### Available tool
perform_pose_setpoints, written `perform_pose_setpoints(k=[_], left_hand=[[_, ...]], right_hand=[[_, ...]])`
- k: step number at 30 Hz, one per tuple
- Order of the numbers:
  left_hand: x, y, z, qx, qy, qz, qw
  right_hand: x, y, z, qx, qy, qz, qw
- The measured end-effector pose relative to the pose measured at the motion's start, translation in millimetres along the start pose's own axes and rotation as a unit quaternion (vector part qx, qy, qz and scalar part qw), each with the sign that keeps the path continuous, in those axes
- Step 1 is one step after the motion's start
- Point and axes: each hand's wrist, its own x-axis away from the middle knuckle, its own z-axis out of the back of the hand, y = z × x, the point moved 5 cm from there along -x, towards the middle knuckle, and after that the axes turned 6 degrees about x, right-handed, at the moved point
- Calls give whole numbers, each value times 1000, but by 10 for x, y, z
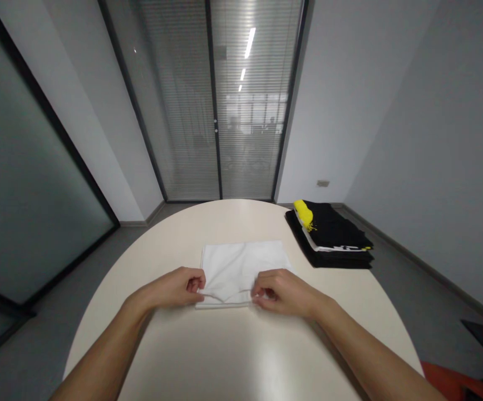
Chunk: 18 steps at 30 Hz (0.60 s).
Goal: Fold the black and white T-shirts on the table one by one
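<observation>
Head cam: L hand [178, 287], R hand [286, 292] pinch white cloth [244, 264] (near R corner hidden).

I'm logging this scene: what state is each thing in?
White cloth: folded, near edge rumpled
Left hand: curled, seemingly pinching the cloth's near edge
Right hand: curled, seemingly pinching that edge too
Fabric stack: folded, piled
Blinds: lowered, partly see-through

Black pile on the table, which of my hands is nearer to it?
Right. Your right hand is at the white cloth, left of the black pile and nearer you; your left hand is at the cloth's left side, farther from the pile.
</observation>
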Motion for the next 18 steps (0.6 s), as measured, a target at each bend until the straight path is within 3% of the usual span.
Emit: perform_pose_setpoints(k=[4, 7, 11, 18], left_hand=[[-8, -43, 17, 22, 17, 11, 1000], [-18, -18, 37, -28, 46, 2, 999], [-15, 112, -8, -120, 75, -40, 989], [-6, 226, -151, -180, 56, -98, 977]], right_hand=[[141, 236, 205, 12, 30, -69, 997], [215, 366, 272, 20, 31, -94, 995], [203, 360, 217, 25, 1, -91, 996], [169, 291, 177, 43, -19, -80, 996]])
